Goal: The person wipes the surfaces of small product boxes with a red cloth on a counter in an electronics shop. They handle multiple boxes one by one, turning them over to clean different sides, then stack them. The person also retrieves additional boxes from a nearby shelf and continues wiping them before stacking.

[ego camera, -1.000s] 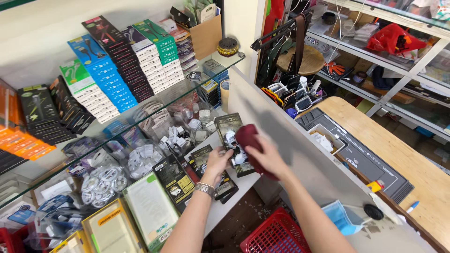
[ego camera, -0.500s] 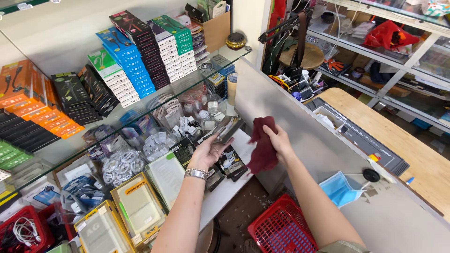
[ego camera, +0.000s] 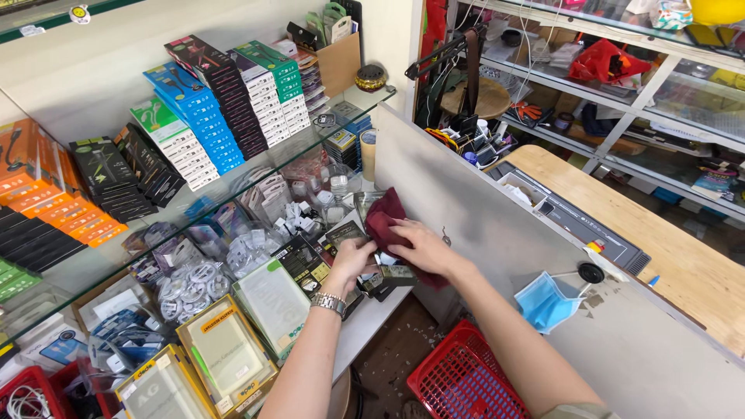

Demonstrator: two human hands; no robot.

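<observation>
A dark maroon cloth [ego camera: 386,221] lies bunched over small packaged goods on the white lower shelf [ego camera: 365,326], beside the grey partition panel [ego camera: 497,233]. The right hand [ego camera: 423,247] presses on it, fingers curled into the fabric. The left hand [ego camera: 353,260], wearing a metal wristwatch [ego camera: 329,303], pinches a small dark packet [ego camera: 345,233]. Above runs a glass shelf [ego camera: 178,206] stacked with coloured boxes. A red plastic basket [ego camera: 462,384] stands on the floor; a blue face mask [ego camera: 547,299] hangs on the panel.

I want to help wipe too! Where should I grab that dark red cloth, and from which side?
Grab the dark red cloth by its bunched top end, coming from above and from the far side. That part sticks out free, while the right hand covers the lower part and the left hand works beside it.
</observation>
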